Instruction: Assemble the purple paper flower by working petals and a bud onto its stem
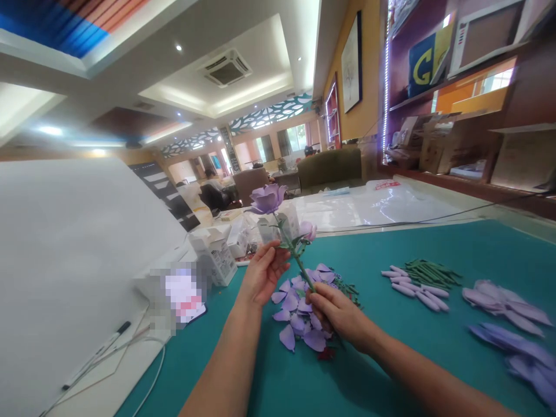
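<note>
A purple paper rose on a green stem is held upright over a teal mat. My right hand grips the bottom of the stem. Higher up, my left hand pinches the stem near a green leaf, beside a small purple bud. Loose purple petals lie on the mat just under both hands.
Rolled pale purple pieces and green stem sticks lie to the right, with larger purple petals at the far right. White boxes, a white board, a pen and cables sit on the left. Shelves line the right wall.
</note>
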A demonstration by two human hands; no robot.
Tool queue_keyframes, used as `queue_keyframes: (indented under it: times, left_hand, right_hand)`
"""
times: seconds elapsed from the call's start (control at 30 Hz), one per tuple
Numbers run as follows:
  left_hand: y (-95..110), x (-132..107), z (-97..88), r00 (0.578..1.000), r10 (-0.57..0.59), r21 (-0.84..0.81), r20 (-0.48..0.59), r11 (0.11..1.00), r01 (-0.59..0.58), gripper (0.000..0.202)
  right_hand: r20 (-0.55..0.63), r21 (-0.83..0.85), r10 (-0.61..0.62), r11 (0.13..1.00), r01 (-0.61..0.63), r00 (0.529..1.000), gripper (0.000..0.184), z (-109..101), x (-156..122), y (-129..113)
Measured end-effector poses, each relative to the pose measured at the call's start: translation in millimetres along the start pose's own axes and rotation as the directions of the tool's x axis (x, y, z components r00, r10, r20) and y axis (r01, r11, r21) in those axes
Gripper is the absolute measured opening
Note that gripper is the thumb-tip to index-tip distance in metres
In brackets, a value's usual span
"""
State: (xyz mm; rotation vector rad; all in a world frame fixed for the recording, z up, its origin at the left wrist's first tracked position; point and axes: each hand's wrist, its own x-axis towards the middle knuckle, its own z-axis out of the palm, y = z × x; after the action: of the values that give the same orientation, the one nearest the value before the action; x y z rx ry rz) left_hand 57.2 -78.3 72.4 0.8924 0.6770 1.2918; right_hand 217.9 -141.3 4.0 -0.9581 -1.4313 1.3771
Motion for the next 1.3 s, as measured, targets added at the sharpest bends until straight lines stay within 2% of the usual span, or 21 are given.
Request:
queue_keyframes:
  times: [0.2, 0.4, 0.83, 1.03, 1.2, 1.3]
  left_hand:
    - [-13, 7, -11.4, 0.997, -0.039, -0.057, -0.060, 0.998, 0.036, 0.009]
    - [-24, 13, -20.7, 0.992, -0.081, -0.136, -0.095, 0.988, 0.068, 0.015]
    - [-30, 14, -28.8, 0.984, -0.161, -0.183, -0.080, 0.972, 0.144, 0.018]
    - [-30, 12, -27.5, 0.984, -0.162, -0.179, -0.075, 0.973, 0.146, 0.020]
    - [-32, 4, -25.3, 0.982, -0.182, -0.177, -0.051, 0.969, 0.170, 0.019]
    - [-33, -3, -23.0, 0.982, -0.189, -0.189, -0.023, 0.965, 0.181, 0.027]
  right_hand:
    - [0.010, -0.041, 0.005, 0.999, -0.005, 1.000, 0.027, 1, 4, 9]
    - [0.013, -0.053, 0.031, 0.998, -0.030, 0.999, 0.026, 2, 7, 18]
    - [0.046, -0.190, 0.039, 0.981, -0.029, 0.998, 0.020, 4, 7, 26]
    - [-0.012, -0.286, -0.028, 0.958, 0.024, 1.000, 0.020, 1, 9, 29]
    - [-0.135, -0.479, -0.184, 0.872, 0.098, 0.974, 0.023, -6, 15, 40]
    - [-0.152, -0.517, -0.190, 0.852, 0.085, 0.970, 0.021, -9, 17, 43]
